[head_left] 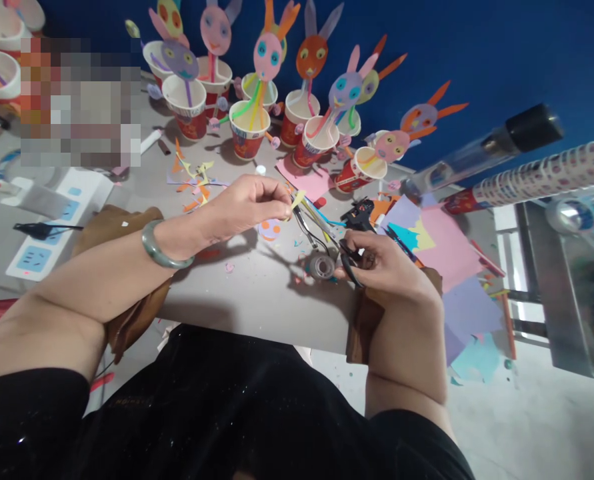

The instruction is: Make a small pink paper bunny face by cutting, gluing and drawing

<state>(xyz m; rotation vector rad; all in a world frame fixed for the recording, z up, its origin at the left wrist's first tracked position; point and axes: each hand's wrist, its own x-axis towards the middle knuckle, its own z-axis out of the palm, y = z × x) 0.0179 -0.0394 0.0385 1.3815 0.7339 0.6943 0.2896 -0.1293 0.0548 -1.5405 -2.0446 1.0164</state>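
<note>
the left hand (247, 205) pinches a small, pale yellow paper scrap (298, 198) between thumb and fingers, above the tabletop (277, 307). the right hand (389, 263) grips metal scissors with black plastic handles (348, 259), blades directed toward the scrap; whether they touch it cannot be determined. below lie a purple oval paper piece with orange circles (269, 231) and a grey, round tape roll (321, 265).

step in hand, as judged: trimming the scrap to shape. a further cut would call for a steady pinch, blades aligned with the paper's edge, and left fingertips clear of the cutting line.
</note>
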